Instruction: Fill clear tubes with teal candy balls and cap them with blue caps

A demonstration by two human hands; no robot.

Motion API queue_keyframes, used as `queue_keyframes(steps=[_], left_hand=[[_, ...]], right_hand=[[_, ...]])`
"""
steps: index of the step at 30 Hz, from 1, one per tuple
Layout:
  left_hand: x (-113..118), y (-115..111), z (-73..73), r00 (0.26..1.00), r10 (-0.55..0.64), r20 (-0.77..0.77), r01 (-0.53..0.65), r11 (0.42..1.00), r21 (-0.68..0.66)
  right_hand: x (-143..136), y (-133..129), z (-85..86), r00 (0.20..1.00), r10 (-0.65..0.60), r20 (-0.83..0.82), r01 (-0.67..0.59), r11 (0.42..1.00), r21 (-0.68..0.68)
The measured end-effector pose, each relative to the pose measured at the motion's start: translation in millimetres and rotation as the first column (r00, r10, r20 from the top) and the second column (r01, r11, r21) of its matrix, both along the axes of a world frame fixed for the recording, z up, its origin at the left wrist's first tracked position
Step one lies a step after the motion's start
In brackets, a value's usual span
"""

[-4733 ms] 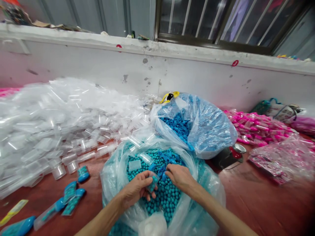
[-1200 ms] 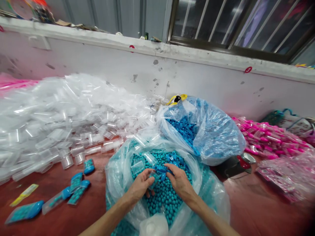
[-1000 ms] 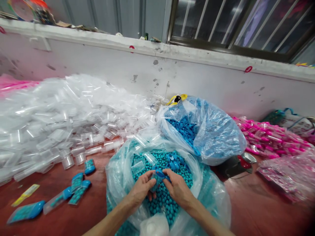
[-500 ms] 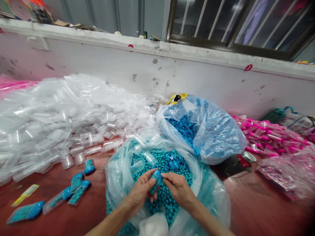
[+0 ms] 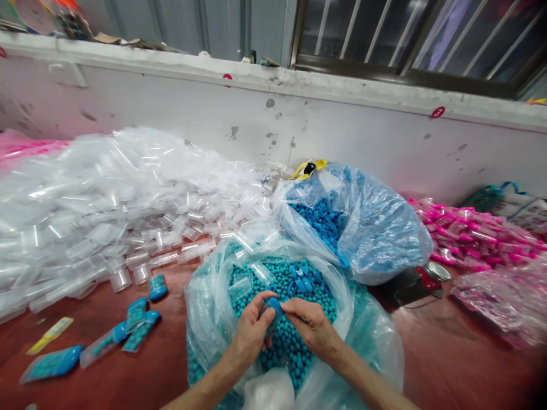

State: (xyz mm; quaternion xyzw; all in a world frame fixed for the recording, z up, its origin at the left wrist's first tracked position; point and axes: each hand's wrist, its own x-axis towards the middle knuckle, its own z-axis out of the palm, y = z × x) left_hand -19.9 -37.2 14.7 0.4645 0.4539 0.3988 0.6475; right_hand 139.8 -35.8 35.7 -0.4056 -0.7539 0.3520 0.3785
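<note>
Above a clear bag (image 5: 200,302) of small teal beads (image 5: 288,347), my left hand (image 5: 250,327) is closed around a small clear plastic container with a blue cap (image 5: 274,307). Most of the container is hidden by the fingers. My right hand (image 5: 316,330) pinches at the right edge of that cap; its fingertips cover the exact spot. On the beads near my hands lie a few loose blue caps (image 5: 302,278) and clear empty containers (image 5: 261,273).
A large heap of clear containers (image 5: 128,199) spreads to the left. Several bead-filled, blue-capped containers (image 5: 139,333) lie at front left on the red table (image 5: 171,359). Behind stands a bag of blue caps (image 5: 376,228); at right are a dark jar (image 5: 410,285) and pink pieces (image 5: 478,233).
The container has turned in my left hand, so less of its bead-filled body shows. My right fingertips stay at the cap. The view has shifted slightly.
</note>
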Motion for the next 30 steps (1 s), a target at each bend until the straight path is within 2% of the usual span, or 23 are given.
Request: queue_keyframes(steps=[3, 6, 8, 9, 11, 14, 16, 18, 20, 22, 25, 28, 30], left_hand=[[-5.5, 3.9, 4.2, 0.992, -0.123, 0.004, 0.122, 0.992, 0.038], [-8.6, 6.5, 9.4, 0.981, -0.191, 0.015, 0.191, 0.982, -0.006], [-7.4, 5.6, 11.3, 0.983, -0.185, 0.007, 0.185, 0.982, -0.032], [-6.1, 4.5, 11.7, 0.986, -0.166, -0.005, 0.166, 0.986, -0.031], [-3.1, 1.8, 10.8, 0.992, -0.124, -0.032, 0.124, 0.992, -0.013], [-0.5, -1.5, 6.7, 0.994, -0.088, -0.058, 0.088, 0.996, 0.001], [-0.4, -2.5, 4.1, 0.997, -0.036, -0.075, 0.038, 0.999, 0.027], [-0.6, -2.8, 4.2, 0.995, 0.036, -0.094, -0.029, 0.997, 0.073], [0.1, -2.8, 7.9, 0.994, 0.062, -0.085, -0.051, 0.99, 0.131], [2.4, -2.6, 13.7, 0.998, 0.045, -0.046, -0.037, 0.987, 0.156], [7.6, -2.3, 19.6, 0.999, 0.02, 0.048, -0.025, 0.996, 0.087], [12.6, -2.8, 17.6, 0.995, 0.053, 0.089, -0.053, 0.999, -0.001], [15.0, -4.1, 14.5, 0.997, 0.072, 0.041, -0.072, 0.997, 0.006]], right_hand=[[2.1, 3.5, -0.4, 0.99, -0.041, -0.139, 0.007, 0.972, -0.237], [0.1, 10.4, -1.3, 0.934, -0.21, -0.29, 0.035, 0.859, -0.511], [-3.2, 13.5, -1.0, 0.891, -0.309, -0.331, 0.059, 0.804, -0.591], [-4.9, 13.9, -0.2, 0.885, -0.329, -0.33, 0.076, 0.8, -0.595], [-7.5, 11.8, 3.1, 0.912, -0.302, -0.277, 0.113, 0.835, -0.539], [-10.7, 2.6, 10.3, 0.989, -0.141, -0.037, 0.115, 0.909, -0.4], [-14.6, -4.8, 12.7, 0.989, -0.026, 0.149, 0.079, 0.926, -0.369], [-20.9, -11.2, 10.2, 0.956, 0.039, 0.29, 0.068, 0.935, -0.349], [-28.6, -15.7, 3.7, 0.929, 0.017, 0.371, 0.092, 0.957, -0.274], [-35.6, -18.6, -2.9, 0.92, -0.094, 0.38, 0.161, 0.975, -0.151], [-41.4, -21.0, -6.6, 0.922, -0.235, 0.307, 0.247, 0.969, 0.0], [-40.9, -21.8, -6.1, 0.933, -0.248, 0.26, 0.242, 0.969, 0.052], [-39.2, -22.3, -8.8, 0.94, -0.235, 0.247, 0.228, 0.972, 0.06]])
